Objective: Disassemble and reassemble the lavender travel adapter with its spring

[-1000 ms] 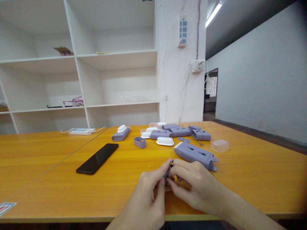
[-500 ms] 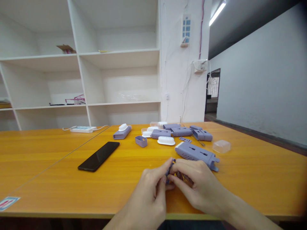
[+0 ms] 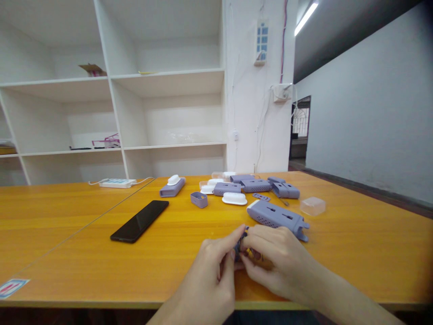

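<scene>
**Both hands pinched on one small purple part**

Left hand (image 3: 211,271) and right hand (image 3: 277,262) meet at the near edge of the desk (image 3: 84,239); fingers of both closed on a small purple part (image 3: 241,246), mostly hidden. Looks like a fitting or alignment step. Next move likely needs a steady pinch. Clear plastic box (image 3: 312,206) looks empty. Purple housing (image 3: 275,217) lies just beyond the hands, phone (image 3: 140,221) to the left.

Pretty bright overall, mostly from a ceiling tube light (image 3: 305,18) up top right. The counter (image 3: 84,225) has a soft sheen, shadows are faint. Wide-angle stretch bends the edges, corners darken, and the hands look slightly soft.
</scene>
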`<state>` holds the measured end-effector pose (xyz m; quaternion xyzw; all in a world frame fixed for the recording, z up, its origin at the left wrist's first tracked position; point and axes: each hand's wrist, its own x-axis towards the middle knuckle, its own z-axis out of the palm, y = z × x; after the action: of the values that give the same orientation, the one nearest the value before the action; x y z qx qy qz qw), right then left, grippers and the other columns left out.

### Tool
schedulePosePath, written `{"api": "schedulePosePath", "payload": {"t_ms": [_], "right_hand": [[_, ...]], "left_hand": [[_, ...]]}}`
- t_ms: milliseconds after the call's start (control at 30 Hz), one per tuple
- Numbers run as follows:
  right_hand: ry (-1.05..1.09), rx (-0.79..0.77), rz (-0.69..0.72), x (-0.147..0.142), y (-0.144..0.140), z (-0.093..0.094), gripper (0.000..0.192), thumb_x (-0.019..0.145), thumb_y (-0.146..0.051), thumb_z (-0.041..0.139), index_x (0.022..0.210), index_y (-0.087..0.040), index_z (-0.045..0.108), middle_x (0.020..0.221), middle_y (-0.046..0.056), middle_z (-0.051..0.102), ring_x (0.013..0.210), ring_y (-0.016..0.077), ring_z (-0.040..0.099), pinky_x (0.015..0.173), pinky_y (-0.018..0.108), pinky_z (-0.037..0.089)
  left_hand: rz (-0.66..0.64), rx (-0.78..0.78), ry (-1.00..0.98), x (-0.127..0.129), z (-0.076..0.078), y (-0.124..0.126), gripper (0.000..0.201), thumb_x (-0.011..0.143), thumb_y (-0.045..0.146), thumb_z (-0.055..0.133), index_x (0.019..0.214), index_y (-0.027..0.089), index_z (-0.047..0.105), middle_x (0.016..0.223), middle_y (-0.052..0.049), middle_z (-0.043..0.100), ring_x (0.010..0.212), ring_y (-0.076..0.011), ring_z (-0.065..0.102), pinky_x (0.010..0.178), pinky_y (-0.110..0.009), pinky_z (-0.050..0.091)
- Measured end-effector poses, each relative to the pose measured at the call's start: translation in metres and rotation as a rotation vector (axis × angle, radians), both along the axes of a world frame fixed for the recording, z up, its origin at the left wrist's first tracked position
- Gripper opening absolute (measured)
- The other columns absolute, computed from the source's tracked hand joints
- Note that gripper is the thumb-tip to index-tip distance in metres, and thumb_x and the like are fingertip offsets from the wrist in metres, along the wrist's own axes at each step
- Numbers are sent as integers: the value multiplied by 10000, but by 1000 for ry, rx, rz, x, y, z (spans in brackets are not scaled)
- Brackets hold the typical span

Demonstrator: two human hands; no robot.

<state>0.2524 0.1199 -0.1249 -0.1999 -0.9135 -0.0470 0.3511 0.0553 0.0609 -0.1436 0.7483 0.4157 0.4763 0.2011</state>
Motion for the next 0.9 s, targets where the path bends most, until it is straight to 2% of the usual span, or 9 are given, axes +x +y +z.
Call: {"api": "schedulePosePath", "payload": {"t_ms": [100,200,367,500,633,800,900], "right_hand": [[3,5,11,0,1,-1,124,841,-99,614,852,-212,564,767,-30,618,702,144,561,614,316,283],[5,-37,11,0,0,1,113,859,-103,609,854,-210,573,779,-25,625,714,145,568,623,310,298],[27,-216,40,-1,-2,5,93,927,-126,579,902,-211,606,802,-18,642,721,136,577,658,277,370],[62,-306,27,-1,-5,6,108,926,-136,594,847,-210,602,738,-31,610,656,123,548,622,256,381],[65,-311,19,-2,-4,6,121,917,-125,585,829,-207,600,718,-34,602,636,118,545,603,252,379],[49,-217,22,-2,-1,2,106,879,-107,603,831,-201,616,731,-26,620,666,129,564,639,270,386],[67,-223,25,-2,1,0,110,879,-103,605,829,-200,617,732,-27,618,674,128,568,653,264,397]], "left_hand": [[3,13,23,-1,0,0,457,1022,221,444,1468,250,536,1325,-98,658,1194,-234,643,1061,-416,565],[4,2,16,0,0,0,459,1025,227,439,1470,292,529,1327,-73,668,1182,-232,650,1054,-429,570],[5,-9,15,0,0,0,462,1028,235,439,1475,319,517,1322,-56,671,1178,-224,654,1061,-424,564],[8,2,48,-1,0,1,463,1029,236,438,1482,298,511,1309,-63,671,1182,-215,647,1060,-400,564],[6,8,45,0,2,0,469,1027,225,436,1489,269,504,1307,-77,669,1183,-219,647,1061,-400,561],[22,40,76,-1,4,-2,465,1017,202,447,1472,258,525,1305,-75,685,1173,-222,652,1030,-383,570],[36,55,88,-1,5,-2,466,1015,197,452,1470,263,525,1295,-67,692,1159,-214,659,1021,-369,567]]}}
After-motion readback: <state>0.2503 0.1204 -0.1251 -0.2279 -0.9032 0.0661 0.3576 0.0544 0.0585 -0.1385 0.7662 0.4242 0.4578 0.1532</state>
